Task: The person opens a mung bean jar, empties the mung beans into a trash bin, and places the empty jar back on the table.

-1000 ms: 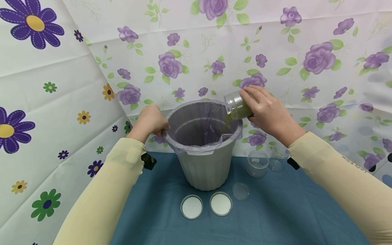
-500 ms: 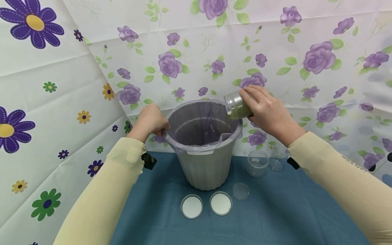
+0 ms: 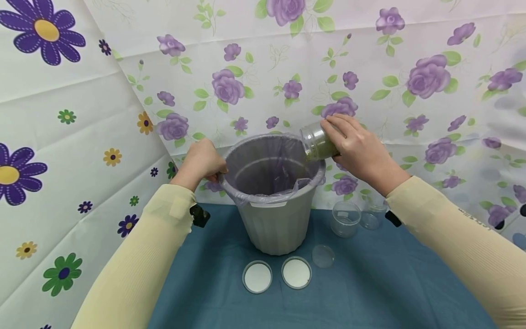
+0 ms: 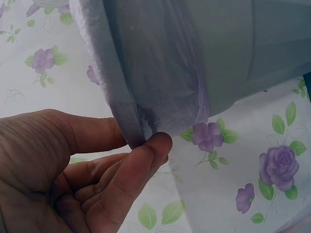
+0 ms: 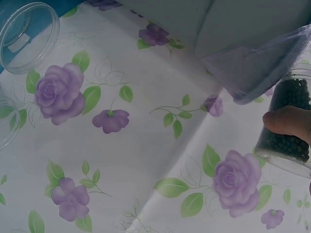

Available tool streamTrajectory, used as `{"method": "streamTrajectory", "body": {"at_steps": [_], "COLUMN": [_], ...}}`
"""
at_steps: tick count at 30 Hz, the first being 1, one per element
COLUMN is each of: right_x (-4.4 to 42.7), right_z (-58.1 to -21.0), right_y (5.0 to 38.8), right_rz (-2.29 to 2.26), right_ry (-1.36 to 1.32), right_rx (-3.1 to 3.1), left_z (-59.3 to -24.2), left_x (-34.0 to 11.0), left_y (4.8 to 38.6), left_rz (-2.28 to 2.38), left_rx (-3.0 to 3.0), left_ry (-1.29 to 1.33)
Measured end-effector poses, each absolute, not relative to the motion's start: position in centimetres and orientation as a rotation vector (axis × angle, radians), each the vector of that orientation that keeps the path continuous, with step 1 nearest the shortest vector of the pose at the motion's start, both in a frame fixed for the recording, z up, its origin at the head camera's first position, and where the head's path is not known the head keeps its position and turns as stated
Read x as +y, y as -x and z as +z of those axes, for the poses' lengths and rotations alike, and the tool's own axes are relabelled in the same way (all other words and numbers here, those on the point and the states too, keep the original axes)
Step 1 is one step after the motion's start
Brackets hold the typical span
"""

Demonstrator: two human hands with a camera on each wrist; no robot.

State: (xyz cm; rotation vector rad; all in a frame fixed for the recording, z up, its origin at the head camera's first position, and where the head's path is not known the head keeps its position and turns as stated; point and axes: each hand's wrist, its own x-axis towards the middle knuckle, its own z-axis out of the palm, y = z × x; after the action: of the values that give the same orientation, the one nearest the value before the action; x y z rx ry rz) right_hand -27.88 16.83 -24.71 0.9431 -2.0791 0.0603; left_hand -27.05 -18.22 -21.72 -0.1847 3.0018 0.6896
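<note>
A grey trash bin [image 3: 277, 228] stands on the table, with a thin purple bag [image 3: 271, 198] lining it and folded over its rim. My left hand [image 3: 203, 160] pinches the bin's left rim between thumb and fingers; in the left wrist view the thumb [image 4: 97, 132] lies against the lined edge. Over the right side of the rim, my right hand [image 3: 358, 148] grips a clear plastic jar [image 3: 315, 140], tilted mouth-down toward the inside. Small green beans [image 5: 289, 94] fill much of the jar in the right wrist view. The bin's bottom is hidden.
Two round containers, a left one [image 3: 257, 277] and a right one [image 3: 296, 273], show white tops before the bin. A translucent disc [image 3: 323, 257] lies beside them. Farther right stand an open clear jar [image 3: 346, 220] and another clear container [image 3: 371, 220]. Flowered cloth hangs behind.
One second ago beans were falling from the jar's mouth into the bin; now I see no falling stream. Both hands and the jar hold nearly the same place.
</note>
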Motion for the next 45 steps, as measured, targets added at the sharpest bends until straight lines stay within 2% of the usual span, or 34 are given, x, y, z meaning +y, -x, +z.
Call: {"method": "streamTrajectory", "body": {"at_steps": [45], "right_x": [16.85], "right_z": [-24.58], "right_y": [27.79], "right_rz": [0.041], "right_ry": [-0.952], "right_rx": [-2.077], "left_z": [-21.54], "left_x": [-18.20], "left_y": [26.90], "left_rz": [0.683], "left_rx": [3.005], "left_ry": [0.183]}}
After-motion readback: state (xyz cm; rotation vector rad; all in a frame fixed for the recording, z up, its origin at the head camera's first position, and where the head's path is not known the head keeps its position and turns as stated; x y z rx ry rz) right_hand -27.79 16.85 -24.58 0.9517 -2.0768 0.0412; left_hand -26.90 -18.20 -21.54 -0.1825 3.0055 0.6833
